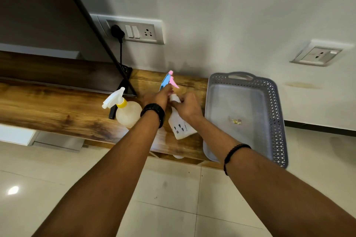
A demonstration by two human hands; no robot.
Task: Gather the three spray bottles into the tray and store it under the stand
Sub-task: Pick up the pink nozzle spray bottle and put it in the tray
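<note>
A spray bottle with a yellow collar and white trigger (pixel 126 110) stands on the wooden stand (pixel 57 106). Just right of it, my left hand (pixel 158 98) is closed around a bottle with a blue trigger (pixel 165 82); its body is hidden under my hand and wrist. My right hand (pixel 187 107) grips the neck of a white bottle with black drop marks (pixel 181 128) and a pink trigger, which leans tilted. The grey lattice-walled tray (pixel 277 121) lies on the right end of the stand, beside my right hand, holding only a small scrap (pixel 236 121).
A dark screen on a black foot (pixel 123 86) stands at the left back of the stand. A plug and cable (pixel 117 32) hang from the wall socket panel above. A second socket (pixel 316 55) is on the right wall. Pale tiled floor (pixel 173 198) lies below.
</note>
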